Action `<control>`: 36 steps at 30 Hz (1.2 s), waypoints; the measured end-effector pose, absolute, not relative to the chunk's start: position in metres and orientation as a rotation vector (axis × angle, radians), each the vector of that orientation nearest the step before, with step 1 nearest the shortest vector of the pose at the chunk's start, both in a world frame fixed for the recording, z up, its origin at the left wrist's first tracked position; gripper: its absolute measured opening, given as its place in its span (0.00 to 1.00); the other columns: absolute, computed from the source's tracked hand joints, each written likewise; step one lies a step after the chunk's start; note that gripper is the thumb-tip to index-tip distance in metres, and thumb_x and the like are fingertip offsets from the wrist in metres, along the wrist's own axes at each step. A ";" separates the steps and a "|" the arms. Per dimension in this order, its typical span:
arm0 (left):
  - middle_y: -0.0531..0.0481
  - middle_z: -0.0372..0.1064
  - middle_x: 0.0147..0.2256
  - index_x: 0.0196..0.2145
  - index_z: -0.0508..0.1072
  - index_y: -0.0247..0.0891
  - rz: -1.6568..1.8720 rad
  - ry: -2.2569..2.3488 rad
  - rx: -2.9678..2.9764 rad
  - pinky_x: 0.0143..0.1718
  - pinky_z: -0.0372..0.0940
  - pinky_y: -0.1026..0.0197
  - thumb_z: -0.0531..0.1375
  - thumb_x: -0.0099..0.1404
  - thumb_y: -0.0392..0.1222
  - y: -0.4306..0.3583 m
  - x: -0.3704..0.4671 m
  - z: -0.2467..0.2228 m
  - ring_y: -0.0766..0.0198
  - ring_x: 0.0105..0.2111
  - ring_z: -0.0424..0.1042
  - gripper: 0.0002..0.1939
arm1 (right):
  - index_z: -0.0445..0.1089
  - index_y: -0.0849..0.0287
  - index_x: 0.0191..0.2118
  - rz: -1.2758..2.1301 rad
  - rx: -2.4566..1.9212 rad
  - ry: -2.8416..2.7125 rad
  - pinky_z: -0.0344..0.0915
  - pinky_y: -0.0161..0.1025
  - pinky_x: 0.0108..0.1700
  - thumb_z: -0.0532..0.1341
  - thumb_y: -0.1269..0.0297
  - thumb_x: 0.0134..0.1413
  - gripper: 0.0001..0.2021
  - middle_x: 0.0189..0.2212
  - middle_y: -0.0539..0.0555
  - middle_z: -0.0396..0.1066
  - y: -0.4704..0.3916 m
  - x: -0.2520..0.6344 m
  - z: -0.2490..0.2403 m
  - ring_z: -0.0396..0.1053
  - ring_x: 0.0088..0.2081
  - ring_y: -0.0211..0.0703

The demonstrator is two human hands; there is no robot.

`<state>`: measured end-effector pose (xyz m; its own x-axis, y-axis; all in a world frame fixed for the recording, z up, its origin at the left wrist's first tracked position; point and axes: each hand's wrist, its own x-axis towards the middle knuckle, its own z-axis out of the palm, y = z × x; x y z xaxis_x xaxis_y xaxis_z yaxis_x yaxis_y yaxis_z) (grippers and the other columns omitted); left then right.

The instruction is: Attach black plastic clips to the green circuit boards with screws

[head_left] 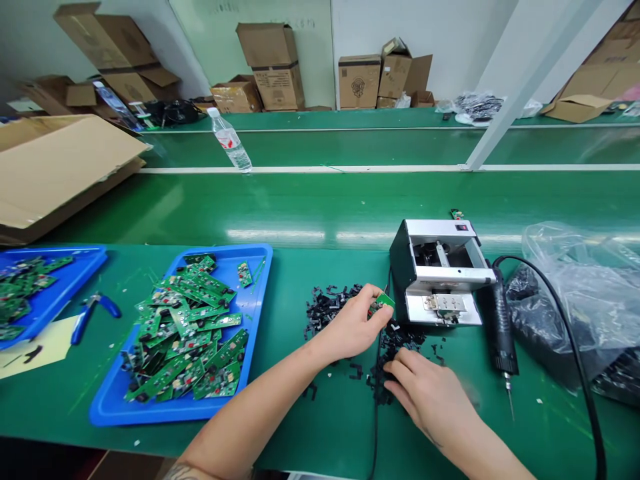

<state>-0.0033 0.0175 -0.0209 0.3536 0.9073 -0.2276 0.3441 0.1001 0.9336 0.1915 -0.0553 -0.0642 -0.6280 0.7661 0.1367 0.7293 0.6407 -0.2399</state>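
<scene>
My left hand (353,325) is closed on a small green circuit board (385,300), pinched between thumb and fingers in front of the silver-and-black machine (440,273). Beneath and behind that hand spreads a heap of small black plastic parts (320,310). My right hand (430,390) reaches into the near side of the black parts (384,393), its thumb and fingers drawn together at the pile. Whatever sits between those fingertips is too small and hidden to make out.
A blue tray (265,293) of circuit boards stands to the left, with another blue tray (95,260) and blue-handled cutters (95,310) beyond. On the right are a black electric screwdriver (503,327), its cable, and a plastic bag (565,287). A water bottle (231,141) stands behind.
</scene>
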 end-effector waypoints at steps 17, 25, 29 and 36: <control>0.51 0.75 0.44 0.43 0.73 0.41 0.503 1.037 1.770 0.43 0.65 0.63 0.58 0.71 0.43 0.014 -0.011 -0.010 0.61 0.42 0.73 0.07 | 0.75 0.55 0.37 1.057 -1.324 -2.031 0.72 0.36 0.38 0.61 0.55 0.65 0.11 0.34 0.52 0.79 -0.012 0.225 -0.016 0.76 0.34 0.42; 0.49 0.73 0.45 0.46 0.69 0.41 0.453 1.056 1.785 0.43 0.65 0.60 0.58 0.71 0.42 0.009 -0.012 -0.003 0.60 0.43 0.72 0.07 | 0.74 0.56 0.36 1.125 -1.341 -1.860 0.75 0.37 0.39 0.60 0.54 0.65 0.12 0.33 0.53 0.77 -0.013 0.224 -0.030 0.76 0.34 0.43; 0.49 0.73 0.42 0.43 0.70 0.40 0.437 1.058 1.806 0.42 0.65 0.60 0.58 0.71 0.43 0.009 -0.012 -0.003 0.59 0.42 0.71 0.06 | 0.74 0.56 0.36 1.135 -1.356 -1.844 0.76 0.37 0.40 0.61 0.54 0.64 0.11 0.32 0.53 0.78 -0.013 0.224 -0.033 0.77 0.33 0.43; 0.51 0.72 0.39 0.41 0.69 0.40 0.444 1.057 1.803 0.40 0.63 0.61 0.58 0.71 0.41 0.009 -0.010 -0.001 0.61 0.39 0.70 0.03 | 0.74 0.56 0.36 1.060 -1.356 -1.857 0.76 0.37 0.38 0.61 0.55 0.64 0.11 0.31 0.52 0.78 -0.014 0.219 -0.029 0.77 0.32 0.43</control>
